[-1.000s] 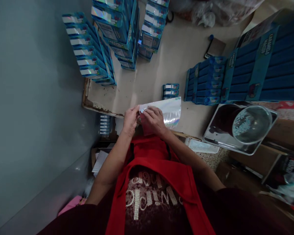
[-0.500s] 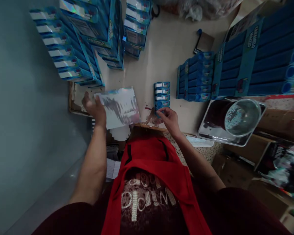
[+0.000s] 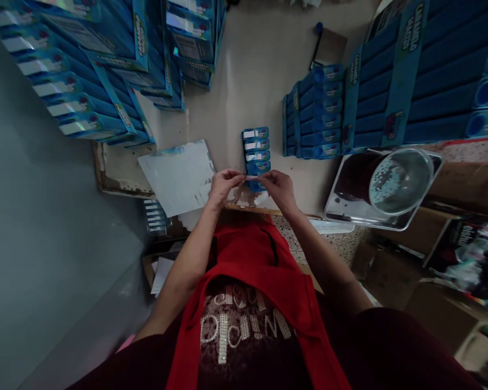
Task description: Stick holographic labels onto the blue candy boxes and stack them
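Both hands meet over the near end of a short row of small blue boxes (image 3: 257, 156) on the table. My left hand (image 3: 224, 186) pinches one end of a small pale sticker (image 3: 251, 177). At its other end, the fingers of my right hand (image 3: 279, 187) are closed on it. The sticker is held stretched sideways just above the boxes. Whitish, shiny labels show on the farther boxes of the row; the nearer ones are partly hidden by my fingers. To the left lies a silvery-white sheet (image 3: 177, 176) with dark marks near its right edge.
Stacks of blue boxes (image 3: 93, 108) fill the back left. More banded blue boxes (image 3: 315, 114) stand on the right. A metal bowl (image 3: 421, 184) with small pale pieces sits on a tray (image 3: 341, 214). A brown block (image 3: 331, 47) lies at the back. A wall (image 3: 44, 233) borders the left.
My left hand has moved right from the sheet to meet my right hand over the small boxes. A pale sticker now stretches between them. The view has shifted slightly.
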### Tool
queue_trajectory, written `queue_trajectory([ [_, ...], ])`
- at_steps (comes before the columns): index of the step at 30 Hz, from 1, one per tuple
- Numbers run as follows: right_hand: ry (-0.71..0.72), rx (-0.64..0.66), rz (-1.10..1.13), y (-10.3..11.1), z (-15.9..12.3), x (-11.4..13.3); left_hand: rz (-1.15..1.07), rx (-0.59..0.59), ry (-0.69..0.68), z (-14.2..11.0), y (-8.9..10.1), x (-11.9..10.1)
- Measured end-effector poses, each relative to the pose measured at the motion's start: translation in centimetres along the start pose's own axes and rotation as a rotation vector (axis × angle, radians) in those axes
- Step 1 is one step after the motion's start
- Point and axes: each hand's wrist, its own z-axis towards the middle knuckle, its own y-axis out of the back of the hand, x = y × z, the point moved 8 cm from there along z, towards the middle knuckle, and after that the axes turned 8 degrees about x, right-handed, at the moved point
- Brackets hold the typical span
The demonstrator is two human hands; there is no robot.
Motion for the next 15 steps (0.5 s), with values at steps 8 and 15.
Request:
queue_trajectory([
  [8, -0.057, -0.174, -0.307, 1.0, 3.3, -0.2, -0.004, -0.161, -0.080, 1.2, -0.4, -0.8],
  [15, -0.066, -0.165, -0.367, 0.4, 4.6, -1.1, 0.030, -0.206, -0.062, 2.1, 0.0, -0.2],
])
